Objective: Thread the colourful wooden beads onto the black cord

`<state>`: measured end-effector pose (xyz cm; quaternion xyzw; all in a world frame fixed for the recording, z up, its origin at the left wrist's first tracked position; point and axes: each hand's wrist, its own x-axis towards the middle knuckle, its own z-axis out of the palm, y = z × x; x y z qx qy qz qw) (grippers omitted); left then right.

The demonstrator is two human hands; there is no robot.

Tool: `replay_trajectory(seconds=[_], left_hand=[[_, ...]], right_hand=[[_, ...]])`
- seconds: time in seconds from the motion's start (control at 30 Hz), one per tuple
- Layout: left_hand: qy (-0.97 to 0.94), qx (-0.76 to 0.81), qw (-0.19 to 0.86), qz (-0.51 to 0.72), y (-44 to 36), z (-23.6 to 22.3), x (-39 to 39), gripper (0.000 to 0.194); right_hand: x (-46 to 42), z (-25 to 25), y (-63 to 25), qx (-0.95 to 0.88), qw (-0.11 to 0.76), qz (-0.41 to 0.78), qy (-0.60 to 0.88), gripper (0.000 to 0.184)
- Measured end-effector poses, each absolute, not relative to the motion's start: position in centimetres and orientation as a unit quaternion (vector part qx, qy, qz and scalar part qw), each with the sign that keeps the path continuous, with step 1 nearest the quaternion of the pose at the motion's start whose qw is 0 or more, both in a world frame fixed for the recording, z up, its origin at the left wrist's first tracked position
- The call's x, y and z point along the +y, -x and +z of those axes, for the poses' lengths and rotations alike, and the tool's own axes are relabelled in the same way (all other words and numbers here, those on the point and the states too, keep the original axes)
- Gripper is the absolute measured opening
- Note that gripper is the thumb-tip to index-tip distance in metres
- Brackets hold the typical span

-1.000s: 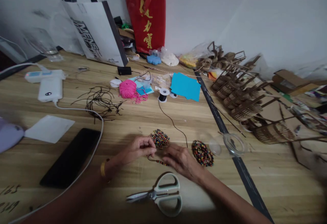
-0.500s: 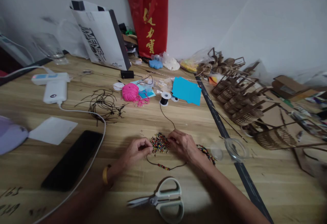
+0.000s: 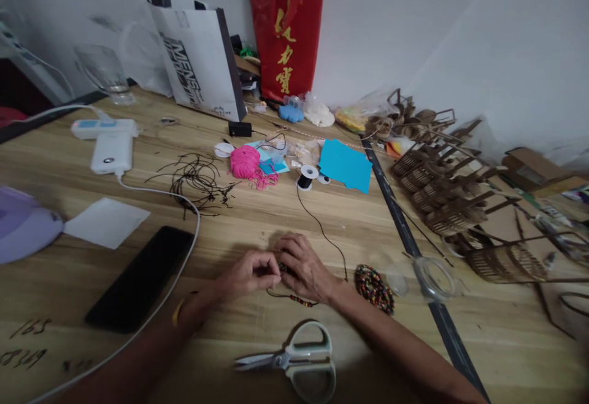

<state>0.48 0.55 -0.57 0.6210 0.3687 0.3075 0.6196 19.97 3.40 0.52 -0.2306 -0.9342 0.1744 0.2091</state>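
My left hand (image 3: pixel 257 272) is closed in a pinch on the end of a thin black cord (image 3: pixel 272 293). Red, yellow and dark beads (image 3: pixel 301 301) are strung on the cord, which loops below both hands on the table. My right hand (image 3: pixel 304 268) arches over the pile of small colored beads (image 3: pixel 282 266), most of which it hides. Its thumb and fingers are bent, with the tips close to my left fingertips; whatever they pinch is too small to make out. Green-handled scissors (image 3: pixel 294 358) lie just in front. A coil of strung beads (image 3: pixel 374 289) rests to the right.
A spool of black cord (image 3: pixel 307 177) stands behind the hands, its line trailing toward my right wrist. Pink yarn (image 3: pixel 245 162), blue sheets (image 3: pixel 346 164) and tangled black cords (image 3: pixel 200 183) lie farther back. Left is a phone (image 3: pixel 140 279); right, small woven baskets (image 3: pixel 453 210).
My right hand moved right to the bead pile's edge, then back left over it, meeting my left fingertips. My left hand keeps its pinch. The camera view has shifted slightly.
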Motion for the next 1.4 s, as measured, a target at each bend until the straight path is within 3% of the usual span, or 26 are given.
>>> replay_trajectory(seconds=[0.33,1.4], left_hand=[[-0.666,0.342,0.604,0.273,0.0,-0.2,0.7,0.012],[-0.620,0.372,0.635,0.271,0.3,-0.8,1.4,0.016]], right_hand=[[4.2,-0.8,-19.4,-0.955,0.178,0.125,0.200,0.012],[4.5,-1.3,-19.5,-0.946,0.192,0.106,0.241,0.019]])
